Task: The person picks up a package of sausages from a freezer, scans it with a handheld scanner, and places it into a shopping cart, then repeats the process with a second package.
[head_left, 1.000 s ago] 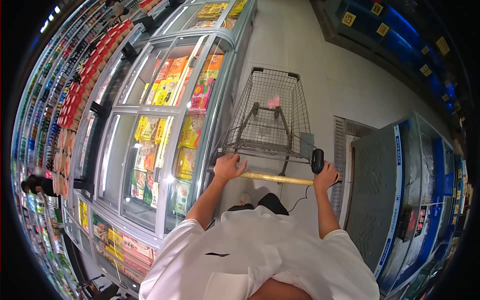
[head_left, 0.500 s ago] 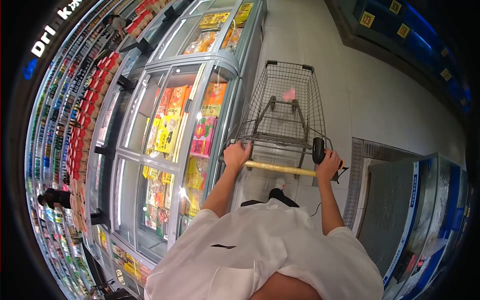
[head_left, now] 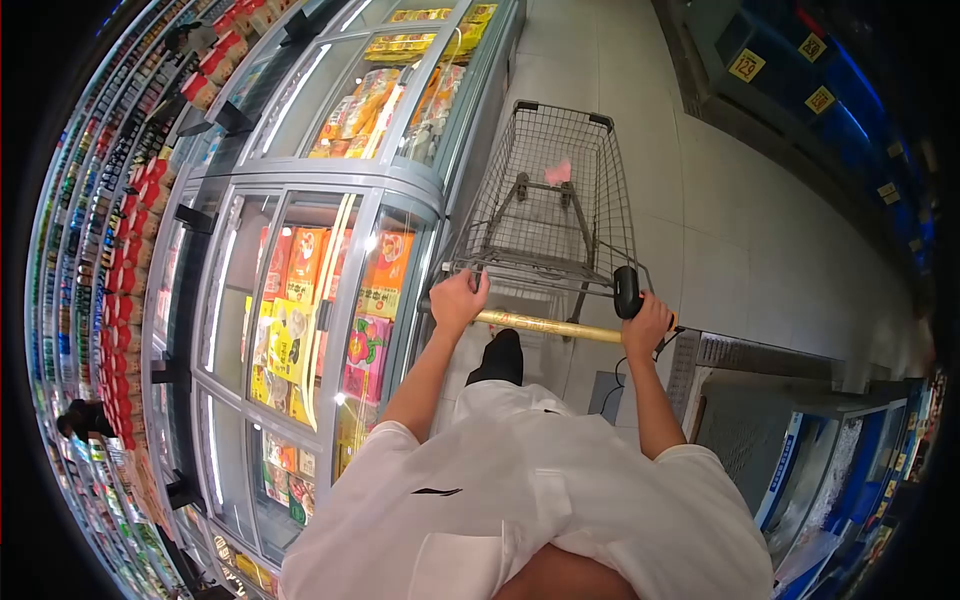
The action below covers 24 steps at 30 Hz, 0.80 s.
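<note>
From the head camera, here's the metal-wire shopping cart (head_left: 548,222), straight ahead on the tiled floor (head_left: 655,190), its yellow handlebar (head_left: 550,326) running crosswise in front of the white shirt (head_left: 540,480). The left hand (head_left: 458,299) is over the bar's left end, thumb sticking up apart from the fingers; whether those fingers close beneath, I can't tell. And the right hand (head_left: 648,320)? Curled around the bar near its right end, just beside a black rounded device (head_left: 627,292). A thin dark cable dangles below that hand. Inside the cart there's a small pink item, too small to identify. Over on the left, close alongside the cart, a glass-topped freezer case shows yellow, orange and pink food packs. Upper right, yellow price tags (head_left: 746,65) shine against a dark, blue-lit display; below them, a dark trouser leg (head_left: 498,357) shows between the arms.
</note>
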{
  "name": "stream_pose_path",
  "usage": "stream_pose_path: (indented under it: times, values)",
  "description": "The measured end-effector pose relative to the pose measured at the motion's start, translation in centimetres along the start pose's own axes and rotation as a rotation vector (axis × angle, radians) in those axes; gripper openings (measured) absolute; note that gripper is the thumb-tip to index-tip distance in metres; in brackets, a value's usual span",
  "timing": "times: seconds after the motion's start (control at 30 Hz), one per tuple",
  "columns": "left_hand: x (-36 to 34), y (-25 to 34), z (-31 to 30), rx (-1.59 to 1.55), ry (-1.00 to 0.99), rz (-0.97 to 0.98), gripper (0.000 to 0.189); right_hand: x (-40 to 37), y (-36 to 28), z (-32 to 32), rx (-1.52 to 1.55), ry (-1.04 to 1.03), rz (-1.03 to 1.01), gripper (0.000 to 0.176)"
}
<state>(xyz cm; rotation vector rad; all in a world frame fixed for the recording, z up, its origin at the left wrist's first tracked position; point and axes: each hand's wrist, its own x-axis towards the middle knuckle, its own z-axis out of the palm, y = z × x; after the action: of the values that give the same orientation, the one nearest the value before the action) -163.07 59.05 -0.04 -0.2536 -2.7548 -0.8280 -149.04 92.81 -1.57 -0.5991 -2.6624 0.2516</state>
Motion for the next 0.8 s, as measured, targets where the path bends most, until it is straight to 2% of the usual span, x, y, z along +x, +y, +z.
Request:
stream_pose_path:
  times: [0.5,0.7,0.8]
  values:
    - [32.8,2.6,14.2,0.030,-0.113,0.012,0.042,33.8,0.2,14.3,-0.060,-0.035,-0.033,0.046]
    - [44.9,2.9,19.2,0.093,-0.049,-0.008,0.040,45.9,-1.1,19.3,-0.028,-0.067,-0.107,0.043]
    - [49.4,3.6,21.5,0.186,0.017,-0.080,0.038,50.8,-1.9,20.8,0.022,-0.104,-0.051,0.045]
